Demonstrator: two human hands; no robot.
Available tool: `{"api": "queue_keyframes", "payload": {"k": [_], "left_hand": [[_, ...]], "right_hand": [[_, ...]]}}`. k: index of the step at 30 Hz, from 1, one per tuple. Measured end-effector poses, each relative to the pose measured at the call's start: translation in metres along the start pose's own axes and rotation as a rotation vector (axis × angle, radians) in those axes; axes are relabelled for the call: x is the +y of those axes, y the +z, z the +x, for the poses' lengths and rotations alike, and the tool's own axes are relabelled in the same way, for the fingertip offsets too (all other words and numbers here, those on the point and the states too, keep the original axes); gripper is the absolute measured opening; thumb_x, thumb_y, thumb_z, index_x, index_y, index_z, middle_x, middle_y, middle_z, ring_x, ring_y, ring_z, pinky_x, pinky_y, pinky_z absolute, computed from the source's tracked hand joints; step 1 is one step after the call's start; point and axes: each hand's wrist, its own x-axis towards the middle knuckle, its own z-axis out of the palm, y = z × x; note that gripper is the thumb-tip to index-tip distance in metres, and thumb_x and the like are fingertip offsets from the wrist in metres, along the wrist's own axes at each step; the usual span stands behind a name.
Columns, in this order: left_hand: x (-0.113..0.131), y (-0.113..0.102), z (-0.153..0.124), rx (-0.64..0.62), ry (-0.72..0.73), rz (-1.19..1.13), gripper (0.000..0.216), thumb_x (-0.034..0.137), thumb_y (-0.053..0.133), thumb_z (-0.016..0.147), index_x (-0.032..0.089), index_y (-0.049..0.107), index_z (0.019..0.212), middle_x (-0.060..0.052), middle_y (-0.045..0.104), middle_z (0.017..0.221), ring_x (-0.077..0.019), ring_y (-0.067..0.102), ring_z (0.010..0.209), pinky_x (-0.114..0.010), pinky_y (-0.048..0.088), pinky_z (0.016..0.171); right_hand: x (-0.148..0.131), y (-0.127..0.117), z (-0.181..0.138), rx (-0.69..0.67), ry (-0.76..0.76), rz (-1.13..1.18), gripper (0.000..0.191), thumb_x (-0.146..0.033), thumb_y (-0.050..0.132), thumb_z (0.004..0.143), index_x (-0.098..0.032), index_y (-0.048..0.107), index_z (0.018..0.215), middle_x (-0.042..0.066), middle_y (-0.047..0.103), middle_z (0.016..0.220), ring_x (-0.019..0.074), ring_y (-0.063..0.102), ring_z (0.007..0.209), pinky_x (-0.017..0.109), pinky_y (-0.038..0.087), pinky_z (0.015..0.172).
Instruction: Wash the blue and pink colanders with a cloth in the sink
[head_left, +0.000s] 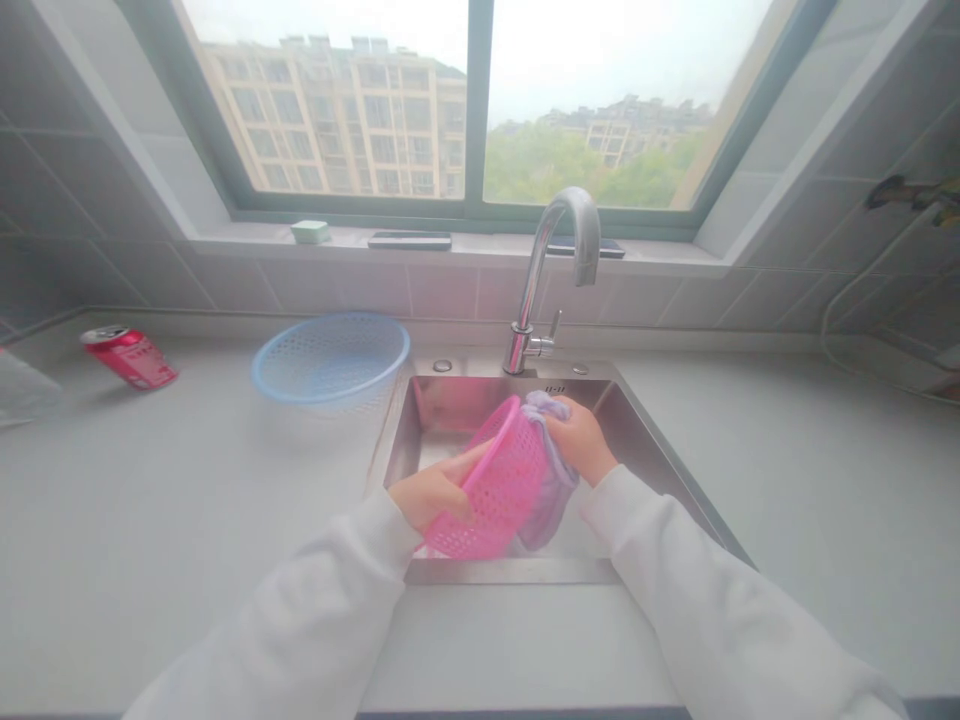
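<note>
A pink plastic basket (501, 490) with a perforated wall is tilted on its side over the steel sink (517, 572). My left hand (439, 490) grips its rim on the near left side, fingers closed. In my right hand (581, 437) a purple cloth (551, 500) is bunched against the basket's upper right outer wall, and part of it hangs down into the sink. The fingertips of my right hand are partly hidden by the cloth.
The chrome faucet (529, 290) rises behind the sink. A blue basket (330, 365) stands left of it, with a red can (131, 358) farther left. A green sponge-like block (310, 232) and a flat dark phone-like object (410, 241) lie on the windowsill.
</note>
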Motion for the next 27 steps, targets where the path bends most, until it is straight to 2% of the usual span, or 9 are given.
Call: {"api": "queue_keyframes", "payload": {"k": [4, 10, 14, 19, 24, 27], "left_hand": [[0.007, -0.001, -0.003, 0.015, 0.059, -0.058, 0.106, 0.001, 0.072, 0.054, 0.027, 0.050, 0.154, -0.013, 0.071, 0.136, -0.0352, 0.070, 0.117, -0.043, 0.055, 0.094], [0.012, -0.001, -0.002, 0.077, 0.186, -0.085, 0.095, 0.001, 0.072, 0.054, 0.022, 0.058, 0.146, -0.015, 0.073, 0.133, -0.0373, 0.071, 0.118, -0.045, 0.056, 0.095], [0.016, 0.001, -0.001, 0.064, 0.193, -0.088, 0.091, 0.004, 0.074, 0.057, 0.019, 0.059, 0.146, -0.016, 0.074, 0.129, -0.0379, 0.072, 0.116, -0.048, 0.057, 0.098], [0.020, -0.001, 0.000, 0.078, 0.193, -0.083, 0.085, 0.005, 0.079, 0.062, 0.018, 0.061, 0.144, -0.016, 0.075, 0.127, -0.0354, 0.073, 0.113, -0.046, 0.058, 0.097], [0.021, -0.003, 0.002, 0.068, 0.195, -0.113, 0.072, 0.016, 0.075, 0.080, 0.019, 0.055, 0.149, -0.017, 0.075, 0.124, -0.0334, 0.076, 0.106, -0.047, 0.058, 0.094], [0.021, -0.001, 0.002, 0.065, 0.204, -0.112, 0.076, 0.018, 0.076, 0.080, 0.019, 0.052, 0.152, -0.018, 0.074, 0.125, -0.0339, 0.076, 0.107, -0.047, 0.059, 0.094]], "right_hand": [[0.002, 0.000, 0.000, 0.000, 0.011, 0.052, 0.030, -0.043, 0.072, 0.072, -0.019, 0.075, 0.090, 0.002, 0.074, 0.081, 0.0234, 0.064, 0.080, 0.035, 0.048, 0.076], [0.000, 0.003, -0.004, -0.002, -0.021, 0.095, 0.027, -0.036, 0.064, 0.070, -0.018, 0.074, 0.089, 0.000, 0.070, 0.077, 0.0220, 0.060, 0.078, 0.034, 0.046, 0.076], [-0.001, 0.004, -0.005, -0.027, -0.020, 0.103, 0.033, -0.035, 0.062, 0.070, -0.018, 0.075, 0.094, 0.001, 0.071, 0.080, 0.0216, 0.060, 0.078, 0.033, 0.046, 0.074], [-0.002, 0.006, -0.006, -0.036, -0.029, 0.077, 0.032, -0.036, 0.062, 0.071, -0.018, 0.074, 0.093, 0.001, 0.072, 0.078, 0.0214, 0.061, 0.076, 0.033, 0.046, 0.073], [-0.002, 0.007, -0.008, -0.057, -0.043, 0.053, 0.027, -0.037, 0.062, 0.071, -0.019, 0.073, 0.089, -0.001, 0.070, 0.076, 0.0202, 0.060, 0.073, 0.032, 0.045, 0.072], [-0.002, 0.008, -0.009, -0.067, -0.049, 0.043, 0.028, -0.036, 0.061, 0.071, -0.019, 0.073, 0.090, -0.001, 0.069, 0.076, 0.0197, 0.060, 0.073, 0.031, 0.045, 0.071]]}}
